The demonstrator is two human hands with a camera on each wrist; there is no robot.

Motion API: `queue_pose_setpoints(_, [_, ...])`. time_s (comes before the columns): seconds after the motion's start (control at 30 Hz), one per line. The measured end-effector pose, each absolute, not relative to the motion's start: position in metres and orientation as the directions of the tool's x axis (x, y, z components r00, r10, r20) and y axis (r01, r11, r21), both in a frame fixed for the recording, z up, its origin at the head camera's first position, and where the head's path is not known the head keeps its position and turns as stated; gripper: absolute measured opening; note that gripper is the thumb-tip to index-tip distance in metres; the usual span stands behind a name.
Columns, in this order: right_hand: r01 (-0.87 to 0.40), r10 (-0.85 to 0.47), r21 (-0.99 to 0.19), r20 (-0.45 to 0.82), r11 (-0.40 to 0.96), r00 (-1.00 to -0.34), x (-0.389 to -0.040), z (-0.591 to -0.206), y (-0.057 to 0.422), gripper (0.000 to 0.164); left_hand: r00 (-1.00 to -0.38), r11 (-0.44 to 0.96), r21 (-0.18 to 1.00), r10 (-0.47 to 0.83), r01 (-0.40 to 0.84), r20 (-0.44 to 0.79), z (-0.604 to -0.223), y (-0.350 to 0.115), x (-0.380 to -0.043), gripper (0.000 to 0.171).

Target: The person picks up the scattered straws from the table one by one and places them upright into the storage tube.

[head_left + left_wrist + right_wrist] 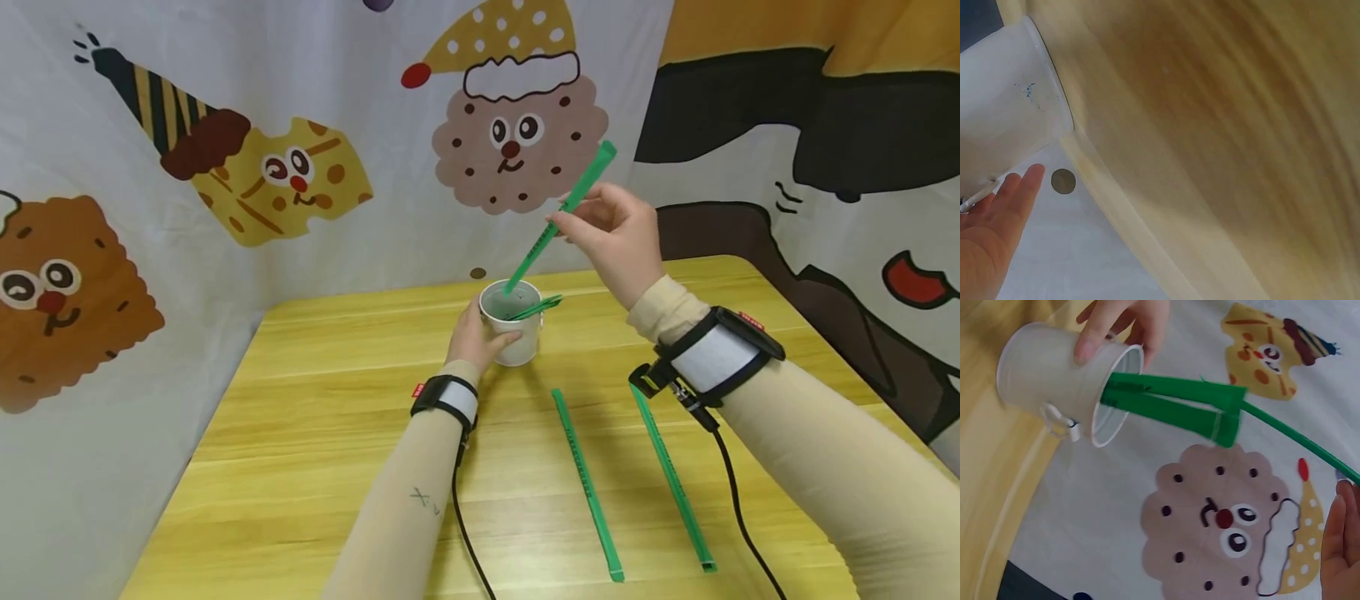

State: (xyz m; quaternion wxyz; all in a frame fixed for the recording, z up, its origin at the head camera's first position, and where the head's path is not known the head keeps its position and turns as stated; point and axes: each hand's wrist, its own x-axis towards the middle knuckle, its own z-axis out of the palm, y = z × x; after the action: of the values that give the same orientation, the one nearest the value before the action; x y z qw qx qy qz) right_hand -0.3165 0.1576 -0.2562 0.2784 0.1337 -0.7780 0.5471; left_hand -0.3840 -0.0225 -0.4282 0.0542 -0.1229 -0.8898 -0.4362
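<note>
A small white bucket (522, 346) stands upright near the table's far edge. My left hand (474, 337) holds its left side, thumb across the front; in the left wrist view the fingers (1025, 194) lie along the bucket wall (1004, 94). Above the bucket, my right hand (618, 233) pinches a long, thin green packet (537, 247) with dark lettering, tilted, its lower end at the bucket's mouth. Other green packets (542, 307) lean inside, ends sticking out over the rim. In the right wrist view the held packet (1300, 437) passes partly behind those packets (1172, 412).
Two more green packets lie lengthwise on the wooden table (300, 467), one packet (585, 479) in front of the bucket and another packet (675, 479) farther right, under the right forearm. A cartoon-printed curtain (397, 225) hangs behind the table. Black cables (738, 500) trail from both wrist cameras.
</note>
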Motion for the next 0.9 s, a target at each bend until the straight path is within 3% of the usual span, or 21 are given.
queue_pose_setpoints(0.3, [-0.412, 0.054, -0.767, 0.499, 0.493, -0.865, -0.35, -0.288, 0.155, 0.023, -0.969, 0.601, 0.76, 0.158, 0.247, 0.189, -0.427, -0.024, -0.384, 0.086])
queue_pose_setpoints(0.63, [-0.254, 0.007, -0.825, 0.298, 0.504, -0.955, -0.373, -0.332, 0.162, 0.022, -0.974, 0.614, 0.756, 0.156, 0.226, 0.165, -0.428, -0.023, -0.384, 0.09])
queue_pose_setpoints(0.9, [-0.14, 0.011, -0.854, 0.168, 0.501, -0.986, -0.376, -0.349, 0.169, 0.025, -0.975, 0.617, 0.755, 0.156, 0.221, 0.158, -0.43, -0.022, -0.385, 0.09])
